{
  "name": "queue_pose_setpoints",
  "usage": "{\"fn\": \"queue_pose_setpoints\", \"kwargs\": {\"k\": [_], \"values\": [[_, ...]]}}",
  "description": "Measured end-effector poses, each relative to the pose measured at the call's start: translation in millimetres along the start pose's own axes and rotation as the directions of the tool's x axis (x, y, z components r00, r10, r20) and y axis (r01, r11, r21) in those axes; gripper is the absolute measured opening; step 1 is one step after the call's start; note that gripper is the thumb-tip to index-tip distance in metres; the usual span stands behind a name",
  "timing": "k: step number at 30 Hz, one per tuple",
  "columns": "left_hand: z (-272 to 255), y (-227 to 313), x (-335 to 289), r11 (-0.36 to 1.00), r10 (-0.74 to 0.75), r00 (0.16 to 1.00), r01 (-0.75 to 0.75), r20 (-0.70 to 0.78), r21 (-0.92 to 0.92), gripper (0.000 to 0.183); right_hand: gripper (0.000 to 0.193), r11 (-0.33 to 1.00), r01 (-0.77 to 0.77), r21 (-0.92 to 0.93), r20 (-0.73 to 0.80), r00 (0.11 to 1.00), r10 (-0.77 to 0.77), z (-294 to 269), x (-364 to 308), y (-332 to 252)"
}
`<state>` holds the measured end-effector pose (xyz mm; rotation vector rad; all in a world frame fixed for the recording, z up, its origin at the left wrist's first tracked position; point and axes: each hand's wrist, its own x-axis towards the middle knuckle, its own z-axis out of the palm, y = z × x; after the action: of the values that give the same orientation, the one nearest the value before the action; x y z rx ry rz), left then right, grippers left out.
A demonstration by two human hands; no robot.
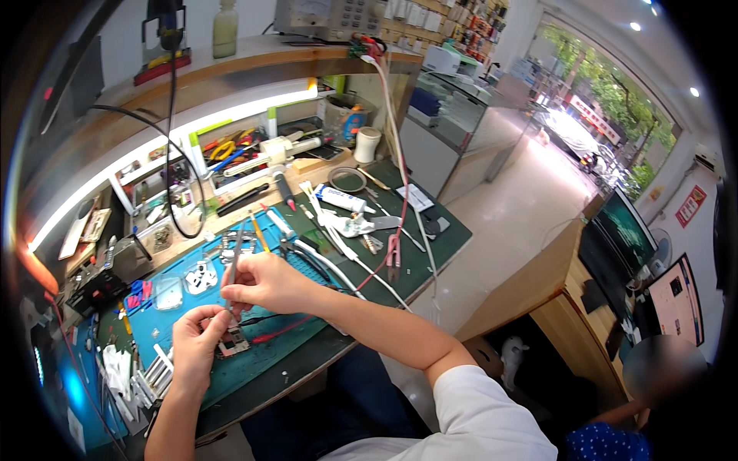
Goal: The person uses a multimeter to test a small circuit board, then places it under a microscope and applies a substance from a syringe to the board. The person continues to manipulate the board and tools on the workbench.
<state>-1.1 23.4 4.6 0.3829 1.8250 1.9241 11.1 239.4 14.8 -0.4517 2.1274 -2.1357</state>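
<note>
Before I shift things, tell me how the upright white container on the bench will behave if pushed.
Pushed high, the white container may tip: it stands upright, taller than wide. Once down, its round sides would probably let it roll. Its opaque wall hides any contents, so weight is uncertain.

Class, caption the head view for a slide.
Right hand holds a slim tool near a circuit board; left hand close by.

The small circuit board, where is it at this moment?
In the head view, the circuit board is left of centre, over the blue-green mat, just right of the left hand and below the right hand.
</note>
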Motion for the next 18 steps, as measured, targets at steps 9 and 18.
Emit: {"fn": "queue_pose_setpoints", "kwargs": {"k": [9, 18], "values": [[-4.5, 6.4, -4.8, 0.999, -0.039, 0.998, 0.041, 0.056, -0.021, 0.022, 0.02, 0.997, -0.052, -0.053, -0.077, 0.996, 0.048, 2.9, -2.6, -2.2], [-11.1, 0.9, -7.6, 0.998, -0.063, 0.995, 0.065, 0.078, -0.02, 0.027, 0.018, 0.999, -0.045, 0.031, -0.014, 0.999, 0.045, 9.8, -6.3, -10.7]]}}
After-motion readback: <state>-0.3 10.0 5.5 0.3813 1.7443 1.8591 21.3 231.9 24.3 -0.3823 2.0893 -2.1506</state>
